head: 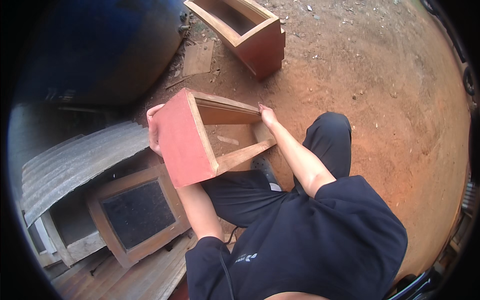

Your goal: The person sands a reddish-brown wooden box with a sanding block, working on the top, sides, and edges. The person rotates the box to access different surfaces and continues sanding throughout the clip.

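Note:
Between my hands is a wooden box frame [176, 138] with red-painted sides and bare wood edges. Its middle is open, and the ground and a wood scrap [228, 140] show through it. My left hand [154, 129] grips the red end panel from its outer side, the fingers partly hidden behind it. My right hand [267, 115] holds the far right corner by its bare wooden rim. The frame is tilted above my bent legs. On the dirt beyond it stands a similar red wooden box [258, 50], its open side facing up.
At left, a framed dark panel [138, 213] leans by corrugated roofing sheets [86, 161] and wooden planks [150, 270]. A large blue tank [101, 48] with pipe fittings stands at upper left. A flat board [198, 58] lies on the reddish dirt ground [393, 123]. Wheels [468, 80] show at the right rim.

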Available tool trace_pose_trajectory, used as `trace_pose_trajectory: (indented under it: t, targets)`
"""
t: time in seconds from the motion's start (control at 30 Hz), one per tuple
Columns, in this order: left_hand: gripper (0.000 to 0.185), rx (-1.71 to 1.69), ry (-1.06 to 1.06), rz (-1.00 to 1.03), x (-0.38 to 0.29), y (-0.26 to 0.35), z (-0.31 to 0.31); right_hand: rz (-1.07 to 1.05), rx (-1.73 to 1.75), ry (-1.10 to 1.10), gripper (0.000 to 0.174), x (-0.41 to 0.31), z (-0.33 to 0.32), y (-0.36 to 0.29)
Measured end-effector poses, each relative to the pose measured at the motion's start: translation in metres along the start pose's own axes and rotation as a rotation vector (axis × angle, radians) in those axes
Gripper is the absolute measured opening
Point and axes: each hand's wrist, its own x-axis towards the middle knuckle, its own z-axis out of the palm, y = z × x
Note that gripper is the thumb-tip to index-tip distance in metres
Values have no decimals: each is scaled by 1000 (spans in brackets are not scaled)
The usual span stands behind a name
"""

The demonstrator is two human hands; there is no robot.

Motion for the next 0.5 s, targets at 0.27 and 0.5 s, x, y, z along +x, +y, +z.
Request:
trace_pose_trajectory:
  t: [0.27,0.5]
  targets:
    - [36,3,-100,3,3,-5,4,319,-251,65,49,24,-8,22]
    - [32,-98,-120,-1,8,-6,-2,-35,-1,8,42,-33,2,-75]
